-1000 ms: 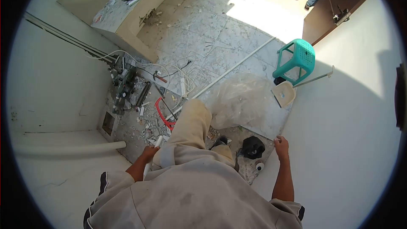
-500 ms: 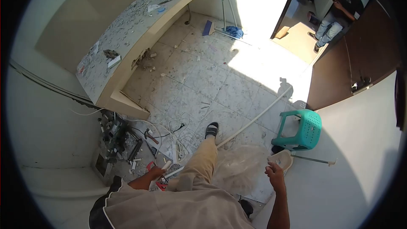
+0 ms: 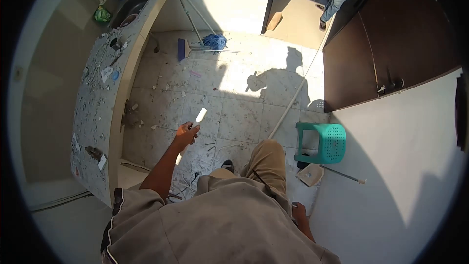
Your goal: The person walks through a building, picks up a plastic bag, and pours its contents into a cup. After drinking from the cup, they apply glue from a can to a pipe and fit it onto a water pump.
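- The left hand [image 3: 186, 136] is closed around a short white pipe [image 3: 201, 115], which juts out past both sides of the fist.
- The right hand [image 3: 299, 210] hangs low beside the trousers [image 3: 268, 164]; I cannot tell whether its fingers pinch anything.
- Left of the left hand, well apart, runs the debris-strewn counter [image 3: 93, 117].
- Ahead of the right hand lies the dustpan [image 3: 310, 173], and just beyond it the green stool [image 3: 333, 143].
- Right of the left hand, a long pole [image 3: 293, 99] slants away.

Short white tube [image 3: 201, 114], tilted, in left hand [image 3: 185, 136]
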`<state>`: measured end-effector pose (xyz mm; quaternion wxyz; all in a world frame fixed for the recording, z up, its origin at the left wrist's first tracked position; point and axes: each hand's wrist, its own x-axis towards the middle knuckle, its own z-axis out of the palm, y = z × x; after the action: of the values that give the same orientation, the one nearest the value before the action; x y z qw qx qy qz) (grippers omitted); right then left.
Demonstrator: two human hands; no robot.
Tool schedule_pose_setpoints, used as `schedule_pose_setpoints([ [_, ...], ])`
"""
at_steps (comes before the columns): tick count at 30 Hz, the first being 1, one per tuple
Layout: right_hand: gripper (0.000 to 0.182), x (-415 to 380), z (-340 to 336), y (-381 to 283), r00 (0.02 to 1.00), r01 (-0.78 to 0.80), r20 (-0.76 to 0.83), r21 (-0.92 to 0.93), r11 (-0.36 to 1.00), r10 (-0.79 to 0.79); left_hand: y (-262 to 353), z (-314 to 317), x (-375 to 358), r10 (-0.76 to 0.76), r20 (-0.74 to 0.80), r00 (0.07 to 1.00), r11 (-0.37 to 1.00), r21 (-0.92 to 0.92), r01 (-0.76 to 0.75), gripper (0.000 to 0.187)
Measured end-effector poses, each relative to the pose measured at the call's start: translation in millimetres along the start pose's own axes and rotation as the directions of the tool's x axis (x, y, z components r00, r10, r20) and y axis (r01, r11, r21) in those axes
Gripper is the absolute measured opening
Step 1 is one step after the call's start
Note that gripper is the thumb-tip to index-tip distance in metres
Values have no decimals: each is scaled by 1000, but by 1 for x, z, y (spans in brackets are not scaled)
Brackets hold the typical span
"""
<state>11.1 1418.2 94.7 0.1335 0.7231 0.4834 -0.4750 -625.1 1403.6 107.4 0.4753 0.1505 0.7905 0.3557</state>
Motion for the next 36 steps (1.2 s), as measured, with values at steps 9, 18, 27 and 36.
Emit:
schedule_pose_setpoints([
  [9, 44, 194, -53, -106, 998, 40, 56, -6, 999, -40, 200, 92, 192, 54, 176, 983, 994, 85, -70, 45],
  [18, 48, 441, -372, -458, 846, 451, -273, -92, 888, -458, 208, 116, 317, -334, 1, 943, 942, -23, 334, 37],
  [27, 40, 556, -508, -796, 694, 650, -233, -204, 732, -681, 249, 174, 473, -355, 9, 935, 864, 385, 324, 41],
  [36, 24, 753, -511, -742, 627, 777, 109, -144, 612, -771, 665, 310, 742, 34, 196, 980, 879, 461, -123, 47],
])
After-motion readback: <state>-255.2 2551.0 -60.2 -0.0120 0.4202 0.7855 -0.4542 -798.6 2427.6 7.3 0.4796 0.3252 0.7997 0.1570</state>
